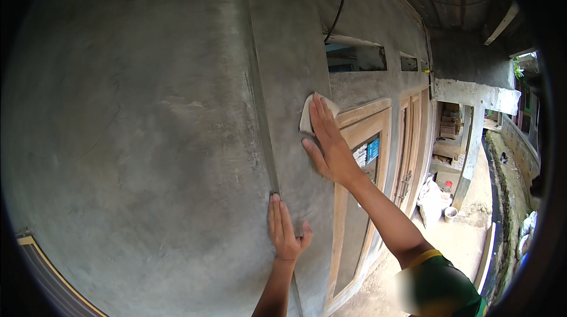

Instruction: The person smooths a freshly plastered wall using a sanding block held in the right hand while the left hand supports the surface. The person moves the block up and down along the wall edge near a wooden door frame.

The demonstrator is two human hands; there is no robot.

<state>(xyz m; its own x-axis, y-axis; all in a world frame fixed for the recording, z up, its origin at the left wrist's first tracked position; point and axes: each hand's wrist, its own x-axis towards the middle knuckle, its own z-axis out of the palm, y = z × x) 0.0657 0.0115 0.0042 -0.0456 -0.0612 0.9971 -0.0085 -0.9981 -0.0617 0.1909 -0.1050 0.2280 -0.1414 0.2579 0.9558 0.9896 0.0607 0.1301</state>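
A grey plastered wall [147,140] fills the left and middle, with a narrow vertical groove [260,101] running down it. My right hand [333,149] holds a pale, flat piece, perhaps paper [306,117], against the wall just left of a wooden window frame [366,117]. Its fingers are stretched together over the piece, with the thumb apart on the plaster. Lower down, my left hand [286,231] rests flat on the wall beside the groove. Its fingers point upward, the thumb sticks out to the right, and it holds nothing that I can see.
Above the frame is a vent opening [357,57], with a black cable [339,10] hanging over it. Wooden doors [407,146] stand farther right. Beyond them are a white sack [434,199], a small bucket [450,213] and a drain channel [499,199]. A striped, yellow-edged panel [53,278] shows at lower left.
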